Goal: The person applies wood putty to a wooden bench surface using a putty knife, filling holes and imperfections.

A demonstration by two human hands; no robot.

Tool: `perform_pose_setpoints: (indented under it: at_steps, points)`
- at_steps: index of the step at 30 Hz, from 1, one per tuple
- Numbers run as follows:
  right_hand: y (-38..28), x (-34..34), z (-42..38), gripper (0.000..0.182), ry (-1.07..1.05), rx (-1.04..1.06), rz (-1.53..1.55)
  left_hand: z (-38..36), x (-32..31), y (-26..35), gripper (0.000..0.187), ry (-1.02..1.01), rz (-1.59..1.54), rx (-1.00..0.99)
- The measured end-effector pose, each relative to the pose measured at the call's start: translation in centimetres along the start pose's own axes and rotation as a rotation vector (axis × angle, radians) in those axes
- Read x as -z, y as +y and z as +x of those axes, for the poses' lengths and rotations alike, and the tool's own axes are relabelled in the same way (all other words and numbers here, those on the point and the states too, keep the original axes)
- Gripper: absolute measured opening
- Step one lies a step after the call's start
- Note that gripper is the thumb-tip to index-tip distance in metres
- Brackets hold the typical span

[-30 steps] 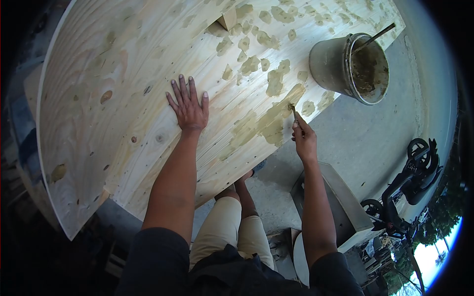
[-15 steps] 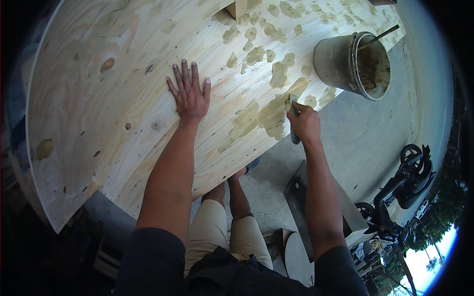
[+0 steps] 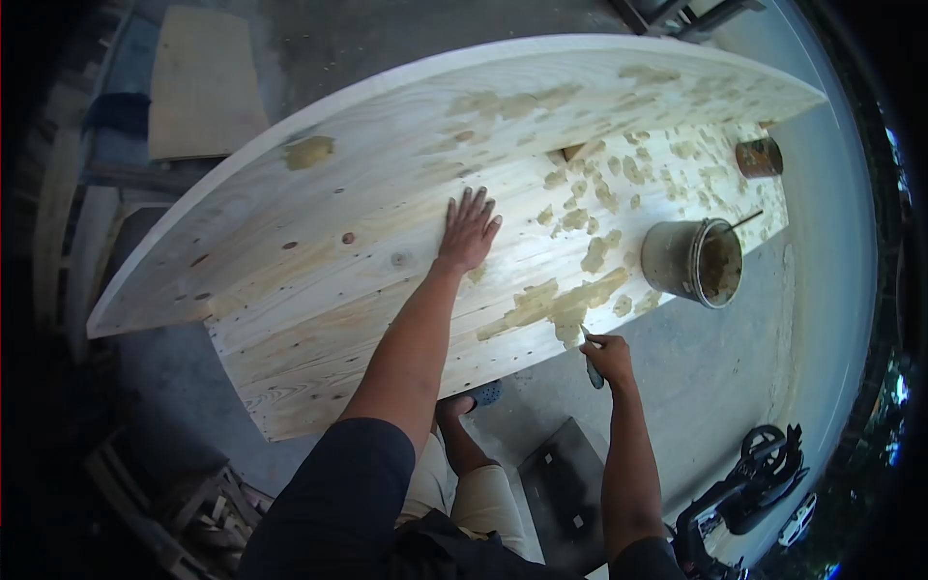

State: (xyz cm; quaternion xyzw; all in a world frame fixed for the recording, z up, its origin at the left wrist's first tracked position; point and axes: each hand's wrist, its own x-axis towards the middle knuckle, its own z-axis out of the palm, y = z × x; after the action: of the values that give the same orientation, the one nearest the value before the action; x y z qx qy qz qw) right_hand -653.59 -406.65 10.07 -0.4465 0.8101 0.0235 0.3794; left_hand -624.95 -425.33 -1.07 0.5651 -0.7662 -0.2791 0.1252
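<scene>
My left hand [image 3: 468, 232] lies flat with fingers spread on a pale wooden panel [image 3: 329, 319]. In my right hand [image 3: 607, 359] is a putty knife [image 3: 594, 374], its handle pointing down toward me and its blade at the panel's near edge. Just beyond the blade, a broad tan patch of filler [image 3: 527, 307] is smeared over the wood, with several smaller patches farther back. A grimy bucket [image 3: 669, 259] stands on the panel right of the filler, tilted in this view, with a stick rising from its mouth.
A curved upright board [image 3: 387, 116] runs along the panel's far side. A rusty can [image 3: 760, 158] stands at the far right end. Below the near edge are a dark box [image 3: 561, 493] and a parked motorbike [image 3: 744, 483]. Scrap wood [image 3: 208, 507] lies at lower left.
The view has tilted up and shows more of the panel and the curved board. My right hand has drawn the putty knife toward the near edge. My left hand stays flat on the wood.
</scene>
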Motion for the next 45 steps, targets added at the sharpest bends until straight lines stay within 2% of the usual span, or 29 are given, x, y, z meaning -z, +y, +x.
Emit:
perform_pose_setpoints:
  at_steps: [2,3,5,6,7,8,9,10,11,13,14,16,18,22,25,26,27,29,30,32,35,41,42,45]
  points:
    - [-0.2,1.0,-3.0,0.036,-0.081,0.032,0.231,-2.9,5.2,0.0,0.057,-0.198,-0.137,0.177]
    - [-3.1,3.2,-5.8,0.039,-0.138,-0.001,0.372,-5.3,7.0,-1.0,0.059,-0.178,-0.165,0.222]
    - [-3.0,6.2,-7.3,0.04,-0.039,0.104,0.456,-11.5,11.9,-2.5,0.056,-0.185,-0.217,0.305]
    - [-1.4,7.9,-6.5,0.04,0.043,0.178,0.472,-15.2,13.2,-3.7,0.057,-0.188,-0.264,0.407]
    - [-2.5,10.7,-7.2,0.037,0.097,0.174,0.48,-19.3,14.3,-5.1,0.056,-0.15,-0.26,0.499]
    - [-1.0,13.4,-6.8,0.025,0.084,0.231,0.68,-23.8,15.2,-7.0,0.056,-0.145,-0.304,0.568]
    - [-3.0,15.8,-8.2,0.032,0.168,0.292,0.686,-29.0,16.8,-8.2,0.057,-0.123,-0.329,0.679]
    - [-6.1,18.9,-11.3,0.035,0.21,0.274,0.446,-34.8,17.5,-9.2,0.059,-0.041,-0.271,0.783]
    - [-6.5,19.4,-10.4,0.035,0.191,0.311,0.448,-41.1,18.0,-10.1,0.057,-0.001,-0.227,0.93]
    - [-6.6,20.9,-9.9,0.037,0.153,0.353,0.398,-52.3,21.3,-6.9,0.052,0.004,-0.14,1.312]
    - [-6.5,22.0,-9.4,0.038,0.137,0.372,0.368,-57.7,21.0,-5.6,0.051,0.064,-0.166,1.485]
    - [-6.5,23.8,-7.9,0.039,0.103,0.413,0.316,-65.9,20.7,0.3,0.052,0.192,-0.135,1.713]
    - [-4.1,25.0,-7.3,0.041,0.066,0.406,0.254,-71.3,18.5,6.9,0.052,0.287,-0.271,1.842]
    - [-1.3,27.6,-6.3,0.044,0.021,0.412,0.143,-77.1,7.7,15.5,0.056,0.212,-0.421,1.86]
    - [-0.8,27.6,-5.7,0.047,0.003,0.42,0.091,-77.6,0.3,20.0,0.061,-0.037,-0.568,1.835]
    - [-0.8,27.5,-5.4,0.048,0.001,0.425,0.071,-75.4,1.4,23.1,0.059,-0.086,-0.635,1.878]
    - [-0.8,27.7,-5.1,0.049,0.001,0.43,0.046,-75.9,-0.7,23.7,0.058,-0.062,-0.786,1.872]
    - [-0.6,28.0,-4.6,0.051,0.001,0.435,-0.015,-75.7,-1.6,26.3,0.056,0.088,-0.824,1.872]
    - [-0.5,28.2,-4.4,0.051,0.002,0.438,-0.048,-75.9,-2.6,26.9,0.056,0.097,-0.837,1.872]
    - [-0.3,28.0,-4.2,0.053,0.001,0.437,-0.105,-77.0,-3.1,27.9,0.056,0.265,-0.735,1.885]
    - [-0.7,27.1,-4.4,0.056,0.005,0.436,-0.182,-78.7,-3.2,29.6,0.056,0.311,-0.769,1.895]
    - [-3.5,22.9,-5.1,0.061,0.047,0.44,-0.331,-81.3,-6.4,28.6,0.056,0.392,-0.821,1.912]
    - [-4.1,21.7,-5.3,0.062,0.055,0.437,-0.357,-81.3,-6.6,28.4,0.055,0.488,-0.872,1.909]
    - [-5.8,16.6,-6.0,0.065,0.072,0.426,-0.445,-83.0,-8.0,26.0,0.054,0.556,-1.0,1.886]
